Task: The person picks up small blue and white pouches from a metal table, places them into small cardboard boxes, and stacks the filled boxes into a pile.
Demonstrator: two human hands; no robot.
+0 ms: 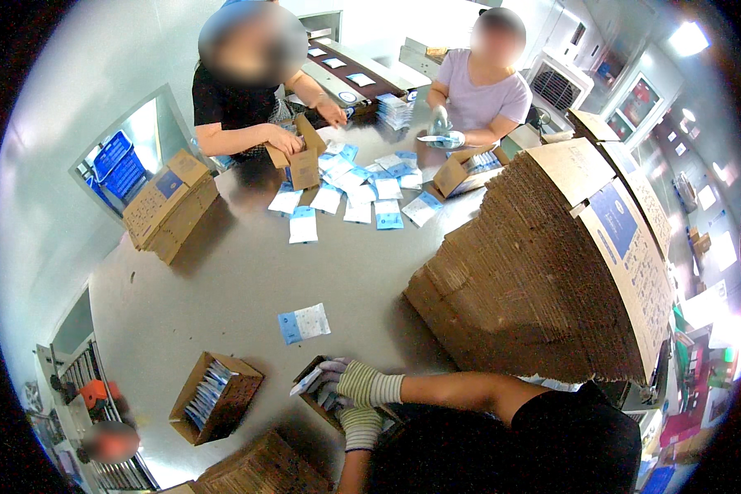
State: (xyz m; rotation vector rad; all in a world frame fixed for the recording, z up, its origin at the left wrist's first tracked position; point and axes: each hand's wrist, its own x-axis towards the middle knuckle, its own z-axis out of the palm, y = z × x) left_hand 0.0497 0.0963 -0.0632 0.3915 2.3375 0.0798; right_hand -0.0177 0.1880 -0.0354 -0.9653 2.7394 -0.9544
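Observation:
Both my hands, in striped knit gloves, meet at an open cardboard carton (324, 415) near the table's front edge. My right hand (356, 381) reaches in from the right above it, its fingers closed at a small white-and-blue packet (306, 381) tilted over the carton's left side. Just below, my left hand (352, 417) is at the carton, its fingers mostly hidden by the right hand and the carton walls. Flat on the table beyond lies a single blue-and-white packet (303, 323). To the left, another open carton (235, 401) holds a row of upright packets (209, 393).
A tall stack of flattened cartons (519, 280) rises at the right; smaller stacks stand at the far left (169, 206) and front (263, 463). Across the metal table (222, 305), two people handle packets beside a loose packet pile (354, 185) and two cartons. A conveyor (346, 70) runs behind.

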